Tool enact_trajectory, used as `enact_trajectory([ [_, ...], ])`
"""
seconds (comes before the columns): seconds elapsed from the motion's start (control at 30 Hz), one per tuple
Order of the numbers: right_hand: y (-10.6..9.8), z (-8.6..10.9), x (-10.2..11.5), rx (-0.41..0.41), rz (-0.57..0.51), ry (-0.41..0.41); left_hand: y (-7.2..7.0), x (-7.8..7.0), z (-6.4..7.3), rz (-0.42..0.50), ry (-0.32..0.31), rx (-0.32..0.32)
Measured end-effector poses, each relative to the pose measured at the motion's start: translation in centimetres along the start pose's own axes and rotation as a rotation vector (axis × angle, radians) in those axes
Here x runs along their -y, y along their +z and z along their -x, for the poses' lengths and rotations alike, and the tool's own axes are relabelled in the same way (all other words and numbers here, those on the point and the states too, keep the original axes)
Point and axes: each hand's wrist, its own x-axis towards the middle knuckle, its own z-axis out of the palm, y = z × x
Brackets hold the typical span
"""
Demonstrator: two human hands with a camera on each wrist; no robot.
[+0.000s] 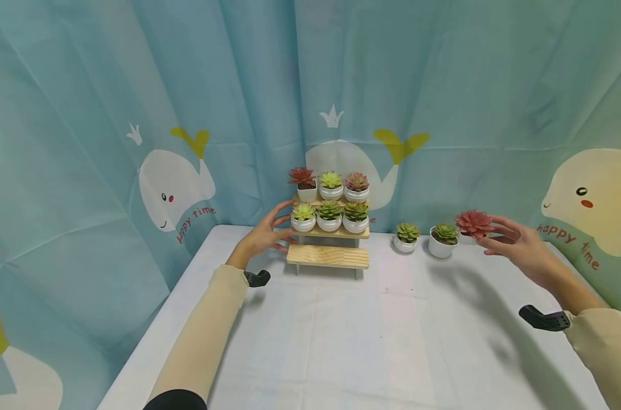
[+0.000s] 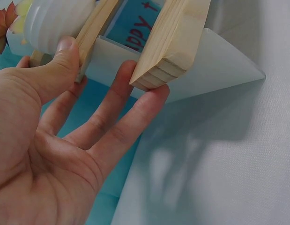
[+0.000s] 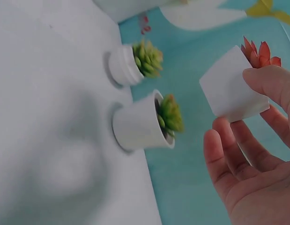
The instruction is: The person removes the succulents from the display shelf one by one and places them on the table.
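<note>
Over there I have the wooden stand (image 1: 328, 255) touching the spread fingers of my left hand (image 1: 264, 234). My right hand (image 1: 521, 244) pinches a square white pot (image 3: 229, 89) with a red succulent (image 1: 473, 222); past those fingertips stands a round white pot (image 1: 441, 248), then a smaller ribbed pot (image 1: 404, 245).

The left arm (image 1: 202, 336), in a beige sleeve, reaches from the near edge toward the far middle, the bare left wrist (image 1: 239, 256) showing past the cuff. The left hand (image 1: 266, 232) points right, its thumb (image 2: 65, 58) set apart from fingers (image 2: 128, 126) that are spread and only slightly bent, with the palm (image 2: 51, 183) bare.

The right arm (image 1: 602, 341), also beige-sleeved, slants in from the near right toward the far side. The right hand (image 1: 517, 245) is raised, pointing left, its thumb (image 3: 269, 79) and bent fingers (image 3: 252, 147) pinching.
</note>
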Motion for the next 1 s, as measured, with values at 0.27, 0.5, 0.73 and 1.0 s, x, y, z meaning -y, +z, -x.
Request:
enact_trajectory([
  [0.27,-2.2,0.2,-1.0,-0.009,-0.070,0.058,0.0,0.0,0.0,0.000,-0.004,0.004],
  [0.5,-3.1,0.2,-3.2,0.043,-0.352,0.035,-0.1,0.0,-0.1,0.000,0.003,-0.001],
  [0.73,-3.1,-0.1,-5.8,0.068,-0.384,0.043,-0.1,-0.1,-0.1,0.021,-0.004,0.005],
  [1.0,-2.3,-0.9,-8.0,0.020,-0.297,0.143,-0.1,0.0,-0.2,0.015,0.004,0.004],
])
